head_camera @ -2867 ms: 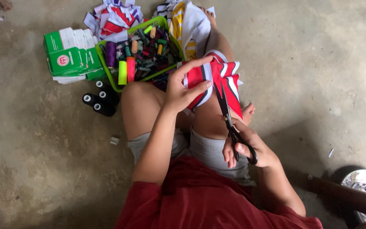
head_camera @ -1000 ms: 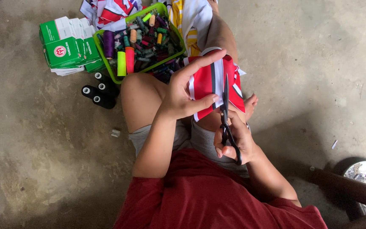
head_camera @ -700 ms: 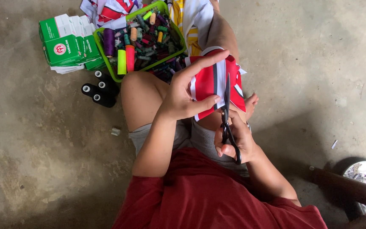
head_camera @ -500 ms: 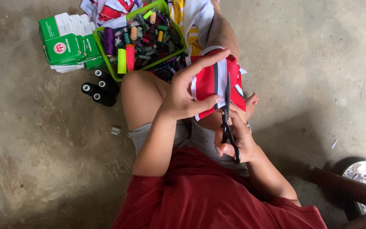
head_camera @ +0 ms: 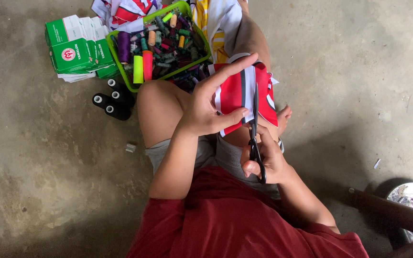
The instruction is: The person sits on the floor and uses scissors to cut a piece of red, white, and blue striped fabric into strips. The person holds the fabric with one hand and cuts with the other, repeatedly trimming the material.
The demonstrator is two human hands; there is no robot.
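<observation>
While the left hand (head_camera: 205, 111) pinches the red-and-white cloth piece (head_camera: 244, 95) taut above the lap, just right of the green thread basket (head_camera: 120, 64), short snips seem wisest; the right hand (head_camera: 264, 160) grips the scissors (head_camera: 255, 131).

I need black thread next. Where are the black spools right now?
In the head view, the black spools lie on the concrete floor at upper left, just below the green boxes and beside the green basket, left of the person's knee.

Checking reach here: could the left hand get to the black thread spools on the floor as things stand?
Probably, but not freely: the left hand is holding the red, white and black fabric; the black thread spools lie beside the raised knee, with open floor around them.
</observation>
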